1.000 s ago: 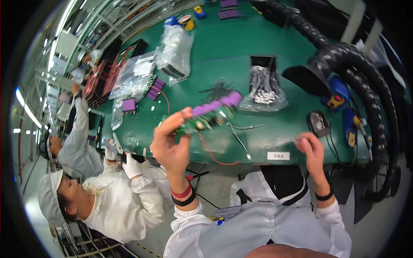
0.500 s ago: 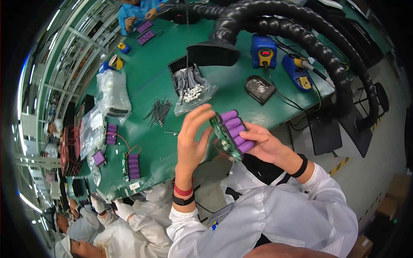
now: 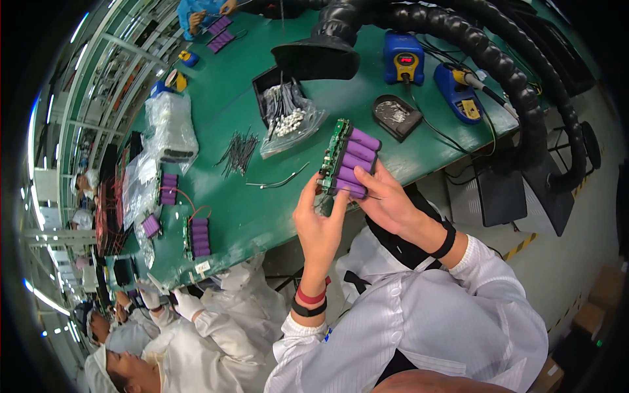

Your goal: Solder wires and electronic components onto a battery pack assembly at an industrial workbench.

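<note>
Both my hands hold one battery pack (image 3: 358, 156), a row of purple cells with a green circuit board along its left side. My left hand (image 3: 319, 215) pinches the pack's near lower corner by the board. My right hand (image 3: 386, 200) grips it from the right, its thumb lying on the nearest purple cell. The pack is raised over the table's front edge. Beyond my left hand, a loose black lead with a pale end (image 3: 278, 182) lies on the green table (image 3: 262, 219). Further left stands another battery pack (image 3: 198, 237) with a board and a red wire.
An open bag of white-tipped leads (image 3: 288, 118) sits behind, next to a pile of black leads (image 3: 237, 154). A black fume hose (image 3: 321, 59) hangs overhead. At the right are a blue soldering station (image 3: 403, 57) and an iron holder (image 3: 458, 95). Co-workers sit at the left.
My left hand has come down from beside the board to grip the pack's lower corner. The pack has turned more upright, with the board's far end swung up.
</note>
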`<state>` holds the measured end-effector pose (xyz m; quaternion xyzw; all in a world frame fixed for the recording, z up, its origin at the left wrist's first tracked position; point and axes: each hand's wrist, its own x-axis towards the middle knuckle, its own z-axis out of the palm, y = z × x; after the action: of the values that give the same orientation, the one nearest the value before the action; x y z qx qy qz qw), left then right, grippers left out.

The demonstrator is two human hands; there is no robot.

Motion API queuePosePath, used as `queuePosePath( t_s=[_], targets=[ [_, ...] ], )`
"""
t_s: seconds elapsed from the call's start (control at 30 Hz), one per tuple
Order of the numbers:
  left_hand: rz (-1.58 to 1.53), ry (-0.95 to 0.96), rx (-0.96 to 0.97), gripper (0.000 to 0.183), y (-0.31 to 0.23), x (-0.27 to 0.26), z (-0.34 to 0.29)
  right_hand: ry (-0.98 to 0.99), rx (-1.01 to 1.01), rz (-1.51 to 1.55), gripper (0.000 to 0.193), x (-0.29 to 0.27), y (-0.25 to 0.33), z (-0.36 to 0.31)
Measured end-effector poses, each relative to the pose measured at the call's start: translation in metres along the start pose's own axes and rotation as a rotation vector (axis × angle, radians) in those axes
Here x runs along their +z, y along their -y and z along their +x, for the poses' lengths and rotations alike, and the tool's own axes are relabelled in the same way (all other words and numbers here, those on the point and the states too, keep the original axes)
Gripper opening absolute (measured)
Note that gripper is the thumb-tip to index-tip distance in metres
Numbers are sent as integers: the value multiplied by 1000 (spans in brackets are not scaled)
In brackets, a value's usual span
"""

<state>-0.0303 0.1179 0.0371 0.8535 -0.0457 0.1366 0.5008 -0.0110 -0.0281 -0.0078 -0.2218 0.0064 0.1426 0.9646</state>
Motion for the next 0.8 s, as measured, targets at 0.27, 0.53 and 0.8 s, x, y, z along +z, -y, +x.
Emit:
queuePosePath(
  t_s=[0.27,0.53,0.8],
  targets=[
    [-181,-47,38,41,15,8,10,-9,-2,-471,43,-14,15,1],
    [-46,10,158,33,18,9,24,21,152,-681,36,-34,43,1],
    [61,28,249,33,23,10,23,-153,-156,-1497,19,-20,47,-26]
  ],
)
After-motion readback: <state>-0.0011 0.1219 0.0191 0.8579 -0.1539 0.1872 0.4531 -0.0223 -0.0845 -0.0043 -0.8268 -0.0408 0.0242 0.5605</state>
